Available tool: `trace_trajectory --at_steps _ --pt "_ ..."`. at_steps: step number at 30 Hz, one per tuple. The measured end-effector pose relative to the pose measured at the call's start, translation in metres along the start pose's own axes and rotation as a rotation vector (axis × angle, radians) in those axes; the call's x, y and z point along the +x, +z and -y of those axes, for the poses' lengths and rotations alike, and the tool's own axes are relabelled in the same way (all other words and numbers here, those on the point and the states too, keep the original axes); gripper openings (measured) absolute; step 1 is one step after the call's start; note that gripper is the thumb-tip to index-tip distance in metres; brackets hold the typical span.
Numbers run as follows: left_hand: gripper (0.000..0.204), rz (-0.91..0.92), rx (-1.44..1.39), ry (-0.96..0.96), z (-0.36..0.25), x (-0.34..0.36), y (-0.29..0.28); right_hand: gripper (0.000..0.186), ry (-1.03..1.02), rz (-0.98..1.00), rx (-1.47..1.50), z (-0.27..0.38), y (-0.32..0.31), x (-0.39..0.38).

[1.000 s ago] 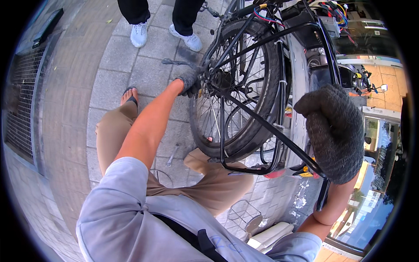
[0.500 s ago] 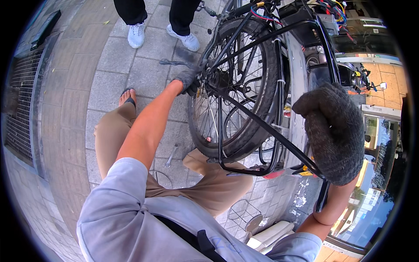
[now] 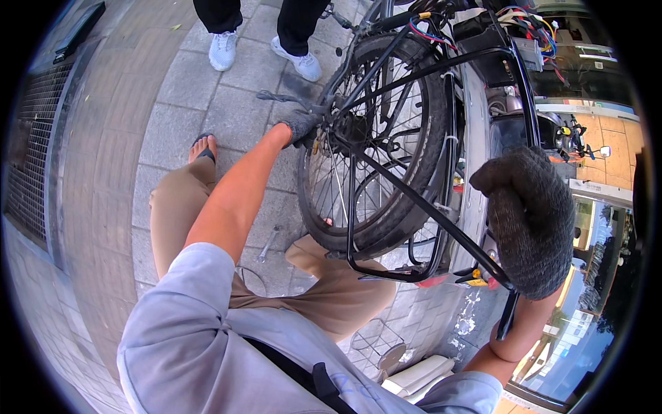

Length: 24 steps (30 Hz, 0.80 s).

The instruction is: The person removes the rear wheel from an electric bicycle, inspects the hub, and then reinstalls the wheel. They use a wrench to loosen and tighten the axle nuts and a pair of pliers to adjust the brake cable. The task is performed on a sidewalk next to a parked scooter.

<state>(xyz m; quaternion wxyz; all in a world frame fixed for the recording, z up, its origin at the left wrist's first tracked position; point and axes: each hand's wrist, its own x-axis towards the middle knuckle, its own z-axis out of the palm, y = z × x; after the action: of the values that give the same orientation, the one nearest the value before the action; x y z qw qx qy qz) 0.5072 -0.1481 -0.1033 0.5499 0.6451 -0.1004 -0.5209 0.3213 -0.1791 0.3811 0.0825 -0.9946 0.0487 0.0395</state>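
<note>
A bicycle's rear wheel (image 3: 431,148), with its black tyre and spokes, stands in front of me. My left hand (image 3: 301,128), in a dark grey knit glove, reaches to the left side of the hub. Its fingers look closed there, and what they grip is hidden. My right hand (image 3: 532,224), gloved alike, is curled over the outer tube of the black rear rack (image 3: 441,224). That tube comes out above and below the glove. A dark twisted strap or lever (image 3: 279,96) sticks out to the left of the hub.
A metal wrench (image 3: 267,246) lies on the paving between my legs. Another person's white shoes (image 3: 222,52) stand beyond the wheel. Loose coloured wires (image 3: 541,31) hang near a black box. A metal grate (image 3: 34,148) lies far left, glass shopfront (image 3: 593,331) at right.
The view has shifted slightly, so the bicycle and shoes appear a little to the right. Both hands keep their places on the bicycle.
</note>
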Motion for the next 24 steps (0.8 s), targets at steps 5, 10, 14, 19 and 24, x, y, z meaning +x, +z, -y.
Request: trace_trajectory --at_steps 5,10,14,19,24 --pt "0.059 -0.071 0.104 0.084 -0.024 -0.028 0.010 0.015 0.000 -0.016 0.002 -0.001 0.002 -0.003" --pt "0.072 -0.030 0.141 -0.056 -0.022 -0.018 0.000 0.016 -0.013 -0.021 0.021 0.002 0.003 -0.001" --pt "0.086 -0.038 -0.014 -0.096 -0.024 -0.031 0.009 0.017 -0.018 -0.024 0.010 -0.001 0.003 -0.003" --pt "0.079 -0.011 -0.096 -0.005 -0.009 -0.010 0.007 0.017 -0.024 -0.022 0.009 0.002 0.002 -0.001" --pt "0.068 -0.071 -0.070 0.046 -0.015 -0.014 0.008 0.017 -0.010 -0.020 0.027 0.001 0.003 -0.003"
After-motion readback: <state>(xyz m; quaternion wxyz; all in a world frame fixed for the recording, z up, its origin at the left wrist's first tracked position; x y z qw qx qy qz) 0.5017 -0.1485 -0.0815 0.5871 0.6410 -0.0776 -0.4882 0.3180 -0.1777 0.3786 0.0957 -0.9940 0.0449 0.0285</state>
